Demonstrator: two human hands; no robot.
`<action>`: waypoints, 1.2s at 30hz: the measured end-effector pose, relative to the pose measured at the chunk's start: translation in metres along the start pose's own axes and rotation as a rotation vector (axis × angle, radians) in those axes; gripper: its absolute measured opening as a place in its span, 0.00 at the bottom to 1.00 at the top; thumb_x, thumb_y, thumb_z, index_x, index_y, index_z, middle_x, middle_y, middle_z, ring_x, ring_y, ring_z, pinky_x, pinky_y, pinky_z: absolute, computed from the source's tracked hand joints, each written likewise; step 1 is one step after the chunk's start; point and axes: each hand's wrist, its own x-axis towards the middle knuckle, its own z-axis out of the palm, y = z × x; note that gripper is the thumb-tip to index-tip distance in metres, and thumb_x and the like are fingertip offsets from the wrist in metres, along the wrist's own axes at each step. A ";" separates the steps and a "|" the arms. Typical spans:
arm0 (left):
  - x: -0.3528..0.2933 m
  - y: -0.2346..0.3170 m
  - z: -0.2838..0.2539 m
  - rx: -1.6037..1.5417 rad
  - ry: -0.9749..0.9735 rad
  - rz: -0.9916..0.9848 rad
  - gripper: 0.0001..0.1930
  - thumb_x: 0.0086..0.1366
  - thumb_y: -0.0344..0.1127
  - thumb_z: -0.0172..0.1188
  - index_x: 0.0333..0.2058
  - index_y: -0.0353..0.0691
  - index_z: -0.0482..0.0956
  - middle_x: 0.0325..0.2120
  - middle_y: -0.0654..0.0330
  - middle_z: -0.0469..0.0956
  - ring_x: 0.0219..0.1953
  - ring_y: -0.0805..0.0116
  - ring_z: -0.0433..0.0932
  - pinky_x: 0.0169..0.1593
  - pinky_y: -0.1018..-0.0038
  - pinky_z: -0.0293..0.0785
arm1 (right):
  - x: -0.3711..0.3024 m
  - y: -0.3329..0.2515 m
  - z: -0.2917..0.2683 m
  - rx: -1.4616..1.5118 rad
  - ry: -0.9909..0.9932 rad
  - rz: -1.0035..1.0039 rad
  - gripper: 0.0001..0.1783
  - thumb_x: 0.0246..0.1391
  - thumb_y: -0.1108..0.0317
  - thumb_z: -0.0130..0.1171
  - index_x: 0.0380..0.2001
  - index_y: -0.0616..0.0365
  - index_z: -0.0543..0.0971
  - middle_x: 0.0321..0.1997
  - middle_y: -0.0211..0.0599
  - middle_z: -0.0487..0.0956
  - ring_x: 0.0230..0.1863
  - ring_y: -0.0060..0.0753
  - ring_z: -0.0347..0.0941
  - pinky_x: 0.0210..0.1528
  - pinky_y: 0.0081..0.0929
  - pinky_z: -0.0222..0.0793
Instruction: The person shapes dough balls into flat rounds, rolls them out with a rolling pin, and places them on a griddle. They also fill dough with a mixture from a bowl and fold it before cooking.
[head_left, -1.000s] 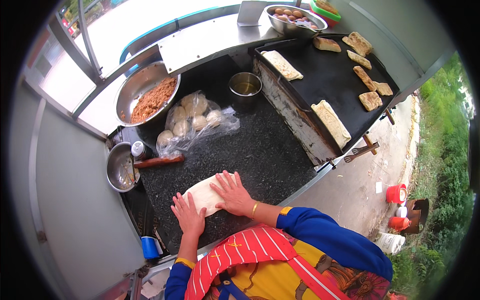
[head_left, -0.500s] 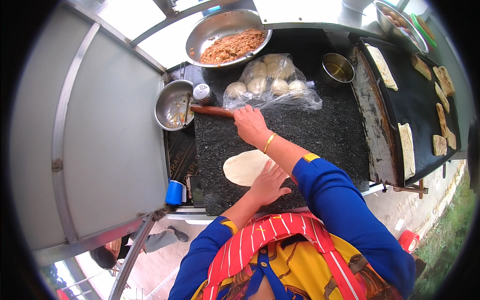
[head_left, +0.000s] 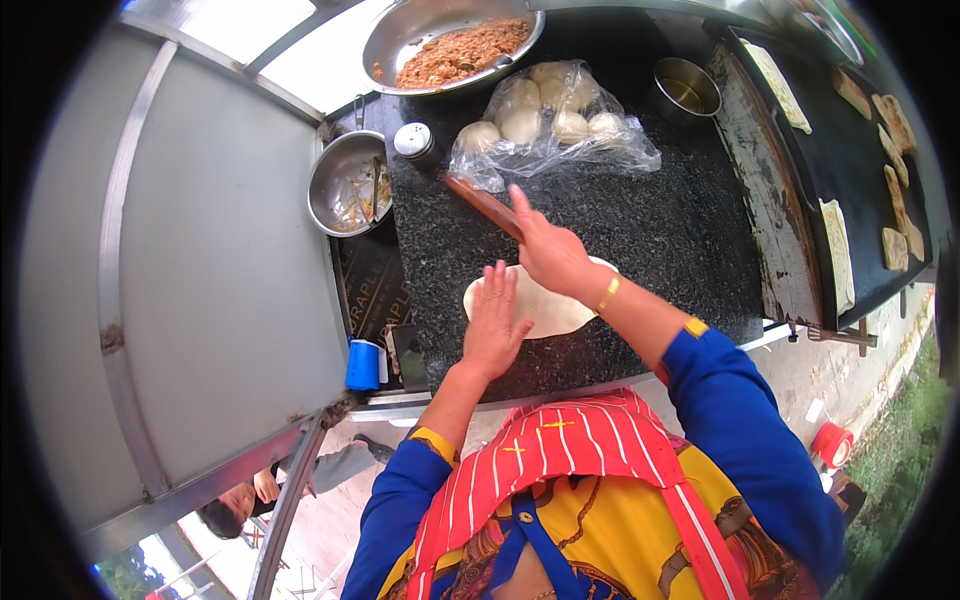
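A flat, oval sheet of dough (head_left: 556,312) lies on the dark speckled stone worktop (head_left: 640,240). My left hand (head_left: 493,322) rests flat on the dough's left end, fingers stretched out and holding nothing. My right hand (head_left: 552,256) grips the near end of a brown wooden rolling pin (head_left: 484,205), with one finger pointing forward. The pin slants away to the left, beyond the dough, while my right wrist passes over the dough's far right part. Just past the pin, a clear plastic bag (head_left: 600,160) holds several pale dough balls (head_left: 521,124).
A large metal bowl of reddish filling (head_left: 385,50) stands at the back. To the left are a shaker (head_left: 413,141), a smaller metal bowl (head_left: 322,190) with utensils and a blue cup (head_left: 362,366). A tin of oil (head_left: 688,88) sits beside the griddle (head_left: 800,170) bearing several flatbreads.
My left hand has shifted from the dough's right side to its left end. My right hand, still gripping the rolling pin, has come nearer and rightward, turning the pin to a steeper slant.
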 end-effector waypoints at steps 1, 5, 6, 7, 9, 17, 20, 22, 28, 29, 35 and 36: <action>-0.001 -0.006 -0.004 0.155 0.086 0.005 0.40 0.70 0.59 0.43 0.70 0.37 0.47 0.72 0.49 0.42 0.74 0.51 0.39 0.73 0.54 0.32 | -0.023 0.003 -0.005 0.078 0.021 0.029 0.42 0.53 0.74 0.52 0.71 0.56 0.49 0.47 0.54 0.73 0.46 0.58 0.74 0.45 0.45 0.72; -0.001 -0.004 -0.028 0.190 0.139 0.197 0.39 0.69 0.60 0.42 0.69 0.38 0.52 0.72 0.51 0.47 0.74 0.52 0.40 0.73 0.55 0.35 | -0.126 0.010 0.016 0.085 0.113 0.015 0.37 0.54 0.73 0.53 0.68 0.58 0.55 0.48 0.51 0.72 0.44 0.56 0.73 0.43 0.48 0.72; 0.003 -0.002 -0.026 0.238 0.063 0.260 0.39 0.69 0.60 0.42 0.69 0.39 0.53 0.72 0.52 0.47 0.74 0.53 0.41 0.73 0.55 0.35 | -0.145 0.006 0.024 0.074 0.086 0.072 0.36 0.54 0.73 0.53 0.67 0.60 0.57 0.49 0.51 0.72 0.46 0.55 0.73 0.45 0.46 0.72; 0.008 -0.001 -0.023 0.288 -0.013 0.323 0.39 0.69 0.60 0.43 0.69 0.39 0.53 0.72 0.53 0.48 0.74 0.54 0.41 0.73 0.55 0.36 | -0.160 0.006 0.034 0.011 0.183 0.004 0.36 0.53 0.74 0.54 0.66 0.60 0.59 0.50 0.49 0.72 0.48 0.54 0.71 0.49 0.45 0.71; 0.023 0.005 -0.010 0.315 -0.153 0.418 0.39 0.67 0.61 0.45 0.68 0.42 0.56 0.71 0.56 0.50 0.74 0.58 0.43 0.73 0.55 0.37 | -0.182 0.011 0.054 -0.143 0.283 -0.062 0.36 0.50 0.74 0.59 0.64 0.62 0.63 0.54 0.46 0.70 0.54 0.50 0.66 0.58 0.41 0.65; 0.122 0.081 0.053 0.287 -0.077 0.556 0.36 0.69 0.53 0.47 0.69 0.39 0.53 0.73 0.56 0.43 0.75 0.63 0.37 0.74 0.57 0.27 | -0.197 0.023 0.034 -0.278 0.372 0.295 0.37 0.47 0.72 0.64 0.63 0.62 0.66 0.53 0.43 0.69 0.52 0.47 0.66 0.57 0.38 0.64; 0.115 0.075 0.037 0.357 -0.108 0.541 0.36 0.69 0.52 0.47 0.69 0.39 0.53 0.73 0.56 0.43 0.75 0.63 0.35 0.74 0.58 0.26 | -0.207 0.033 0.037 -0.207 0.421 0.285 0.37 0.47 0.72 0.64 0.62 0.62 0.67 0.52 0.44 0.70 0.51 0.47 0.67 0.55 0.38 0.65; 0.107 0.062 0.035 0.378 -0.113 0.509 0.34 0.69 0.50 0.47 0.69 0.39 0.54 0.73 0.56 0.44 0.75 0.62 0.36 0.74 0.57 0.27 | -0.210 0.034 0.035 -0.159 0.441 0.266 0.36 0.48 0.71 0.64 0.62 0.63 0.67 0.51 0.44 0.70 0.50 0.47 0.67 0.55 0.38 0.66; 0.156 0.118 0.074 0.344 -0.043 0.495 0.35 0.69 0.52 0.48 0.68 0.37 0.57 0.71 0.53 0.49 0.74 0.60 0.42 0.73 0.54 0.32 | -0.202 0.060 0.017 -0.185 0.417 0.366 0.34 0.50 0.69 0.63 0.61 0.64 0.67 0.51 0.45 0.70 0.52 0.48 0.66 0.57 0.39 0.64; 0.161 0.122 0.074 0.266 -0.049 0.510 0.35 0.67 0.48 0.52 0.67 0.36 0.57 0.71 0.50 0.50 0.74 0.55 0.46 0.73 0.52 0.35 | -0.203 0.062 0.011 -0.158 0.388 0.368 0.34 0.49 0.69 0.64 0.61 0.65 0.67 0.51 0.46 0.70 0.52 0.49 0.66 0.57 0.39 0.64; 0.128 0.097 0.050 0.326 -0.222 0.448 0.35 0.66 0.48 0.48 0.68 0.37 0.56 0.72 0.52 0.48 0.75 0.55 0.39 0.73 0.54 0.31 | -0.201 0.066 -0.009 -0.095 0.315 0.255 0.36 0.45 0.73 0.66 0.60 0.67 0.67 0.51 0.46 0.70 0.51 0.49 0.66 0.55 0.40 0.64; 0.130 0.106 0.051 0.355 -0.216 0.433 0.35 0.67 0.49 0.48 0.68 0.38 0.55 0.72 0.53 0.46 0.75 0.57 0.38 0.74 0.55 0.29 | -0.202 0.066 -0.011 -0.102 0.319 0.248 0.37 0.45 0.73 0.66 0.60 0.67 0.66 0.51 0.47 0.70 0.51 0.49 0.66 0.55 0.41 0.64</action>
